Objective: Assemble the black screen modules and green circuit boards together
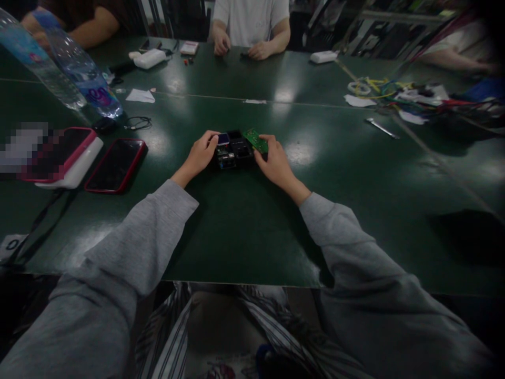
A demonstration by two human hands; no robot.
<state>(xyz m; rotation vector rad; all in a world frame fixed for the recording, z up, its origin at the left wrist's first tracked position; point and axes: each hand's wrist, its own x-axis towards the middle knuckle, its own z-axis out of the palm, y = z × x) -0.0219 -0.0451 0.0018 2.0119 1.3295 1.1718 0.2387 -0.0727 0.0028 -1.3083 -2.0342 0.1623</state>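
1. My left hand [201, 153] rests on the green table [244, 231] with its fingers curled against the left side of a small black case [234, 150]. The thumb and forefinger sit by a little blue-lit screen [223, 139] at the case's far left corner. I read this as a bracing grip, there to keep the case from sliding, though I cannot tell whether the fingers pinch the screen or only lean on it.

2. My right hand [276, 163] is closed on a green circuit board [255, 140], pinched between thumb and fingertips. The board tilts over the right edge of the case, just off my fingertips and toward my left hand. Held at that slant, it seems lined up with the open compartments of the case rather than laid down flat.

3. The case lies between the two hands, touching both, open side up, with dark compartments showing. A smaller board or module sits in its near left part, just beside my left fingertips.

4. Well to the left of my left hand lie a red-edged phone [115, 165] and a second device on a white pack, with water bottles [84, 73] beyond them.

5. Far beyond both hands a person in a white shirt [250, 21] rests their own hands on the table. Off to the right of my right hand lie a metal tool [382, 128] and a tangle of coloured wires [398, 92].
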